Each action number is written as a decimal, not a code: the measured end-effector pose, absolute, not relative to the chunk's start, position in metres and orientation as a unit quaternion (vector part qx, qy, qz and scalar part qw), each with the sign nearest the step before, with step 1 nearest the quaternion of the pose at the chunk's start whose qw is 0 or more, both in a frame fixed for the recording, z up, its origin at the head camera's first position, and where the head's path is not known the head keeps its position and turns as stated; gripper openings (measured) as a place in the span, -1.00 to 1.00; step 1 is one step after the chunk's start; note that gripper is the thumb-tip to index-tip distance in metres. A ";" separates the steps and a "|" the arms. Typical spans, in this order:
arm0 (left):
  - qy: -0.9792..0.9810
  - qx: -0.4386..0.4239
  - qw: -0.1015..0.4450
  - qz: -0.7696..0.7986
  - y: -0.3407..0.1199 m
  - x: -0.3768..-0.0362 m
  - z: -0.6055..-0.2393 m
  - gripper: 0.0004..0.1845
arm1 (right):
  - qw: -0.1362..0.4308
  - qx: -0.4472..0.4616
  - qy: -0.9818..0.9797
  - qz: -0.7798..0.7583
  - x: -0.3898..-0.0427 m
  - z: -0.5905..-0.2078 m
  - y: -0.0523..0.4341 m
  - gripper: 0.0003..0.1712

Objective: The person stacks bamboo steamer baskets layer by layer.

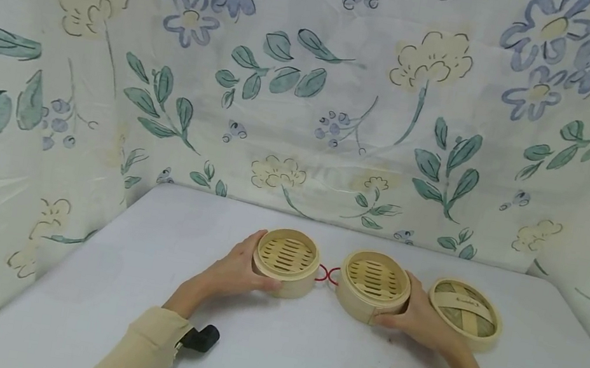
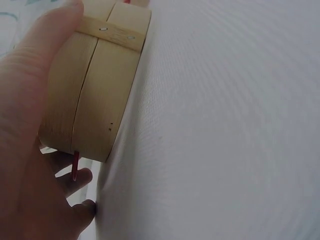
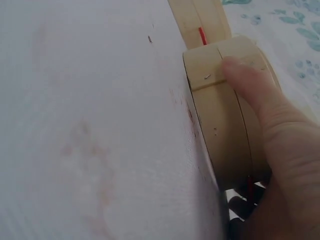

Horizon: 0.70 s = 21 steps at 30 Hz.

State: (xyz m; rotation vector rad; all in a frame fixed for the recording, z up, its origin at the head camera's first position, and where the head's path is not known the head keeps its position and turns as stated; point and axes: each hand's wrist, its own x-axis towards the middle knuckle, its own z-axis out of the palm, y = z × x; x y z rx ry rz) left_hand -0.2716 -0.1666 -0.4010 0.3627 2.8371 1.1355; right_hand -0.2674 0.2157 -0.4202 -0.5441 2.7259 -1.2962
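Two round bamboo steamer baskets stand side by side on the white table, their slatted bases showing from above. My left hand (image 1: 237, 269) grips the left steamer basket (image 1: 296, 288) by its outer side, thumb along the front wall and fingers round behind. Around the right steamer basket (image 1: 359, 307) curls my right hand (image 1: 421, 316), its thumb pressed on the front wall in the right wrist view. Between the baskets, their red loop handles (image 1: 322, 272) meet. Beyond my right hand lies the round woven bamboo lid (image 1: 466, 313), with a pale band across its top.
The white table (image 1: 250, 357) carries faint reddish stains near the front right. A floral cloth (image 1: 332, 170) hangs behind it and along both sides. Each wrist wears a black camera mount (image 1: 201, 338) below the beige sleeve.
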 end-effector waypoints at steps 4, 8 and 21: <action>0.921 0.119 0.032 0.369 -0.167 -0.272 -0.401 0.31 | 0.040 -0.160 0.893 -0.420 -0.265 -0.420 0.214 0.40; 0.921 0.115 0.035 0.369 -0.167 -0.273 -0.402 0.32 | 0.040 -0.148 0.895 -0.419 -0.265 -0.421 0.214 0.42; 0.920 0.112 0.037 0.373 -0.168 -0.275 -0.405 0.31 | -0.009 -0.163 0.898 -0.409 -0.263 -0.417 0.210 0.35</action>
